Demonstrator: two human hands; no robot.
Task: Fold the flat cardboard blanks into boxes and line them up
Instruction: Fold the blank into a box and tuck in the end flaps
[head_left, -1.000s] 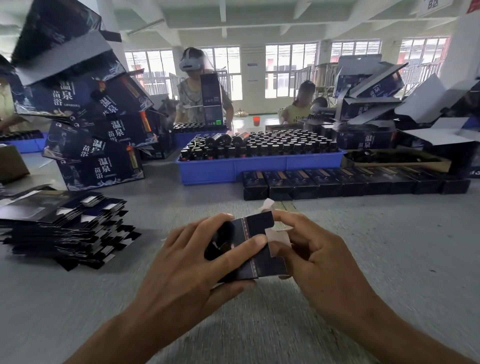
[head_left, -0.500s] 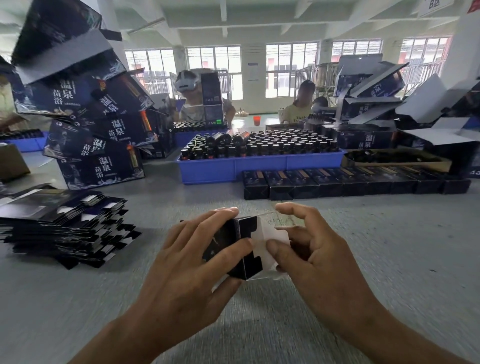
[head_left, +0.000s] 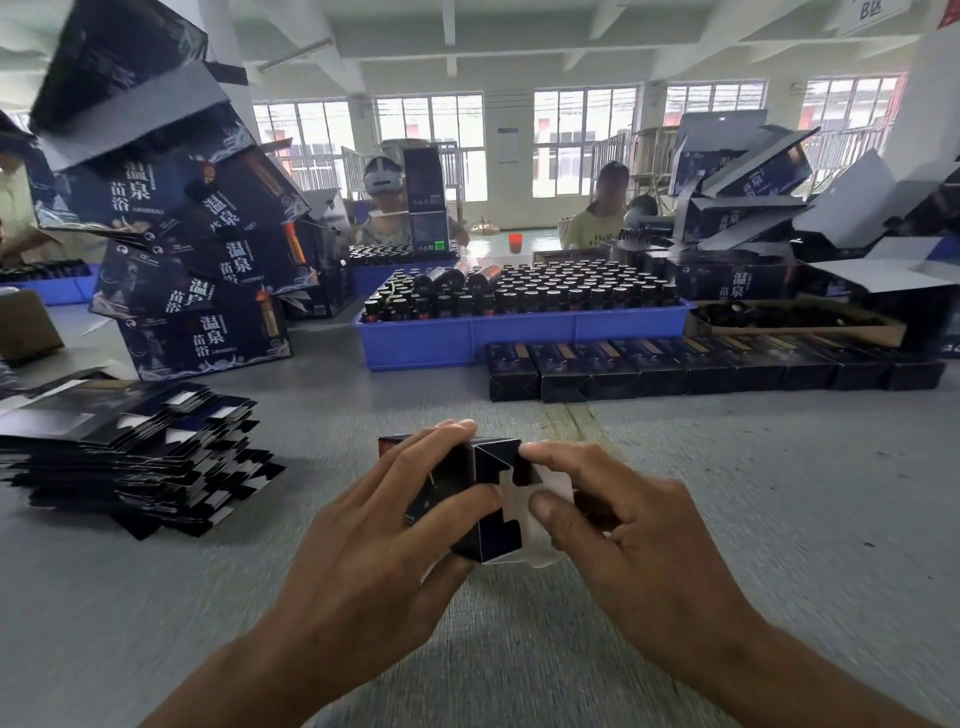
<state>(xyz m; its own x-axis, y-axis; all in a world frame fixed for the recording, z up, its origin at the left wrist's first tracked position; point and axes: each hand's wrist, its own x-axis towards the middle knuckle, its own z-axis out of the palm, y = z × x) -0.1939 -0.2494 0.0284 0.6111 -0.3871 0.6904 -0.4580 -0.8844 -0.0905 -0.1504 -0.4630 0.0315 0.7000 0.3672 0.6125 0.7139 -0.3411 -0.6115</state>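
- Since half a second ago, the right thumb has slid onto the white end flap of the box (head_left: 485, 499), and the headset wearer at the far side has bowed lower.
- Box: small, dark, glossy card with white inner faces; end flaps cut in stepped, interlocking shapes. Held just above the tabletop (head_left: 779, 519) near its front edge, centre.
- Left hand (head_left: 374, 535): fingers curled over the box's top and left side, thumb pressed on the front face; firm hold.
- Right hand (head_left: 634, 540): forefinger tip on the upper flap, thumb on the white flap, pinching the box end; other fingers curled behind.
- Tabletop: grey, with a fine woven grain.
- Blanks (head_left: 130, 452): flat dark card with white notched tabs, loosely stacked near the left edge.
- Row of boxes (head_left: 701, 369): folded, dark, with an orange stripe on each lid, side by side toward the far right.
- Crate (head_left: 519, 338): blue plastic, behind that row, filled with upright dark bottles (head_left: 545, 291) with black caps; a few lie on top.
- Large cartons (head_left: 208, 312): navy, printed "温泉" and "苗浴" in white, piled askew at far left; more, with open grey lids, at far right.
- Sign at top right: reads "B区".
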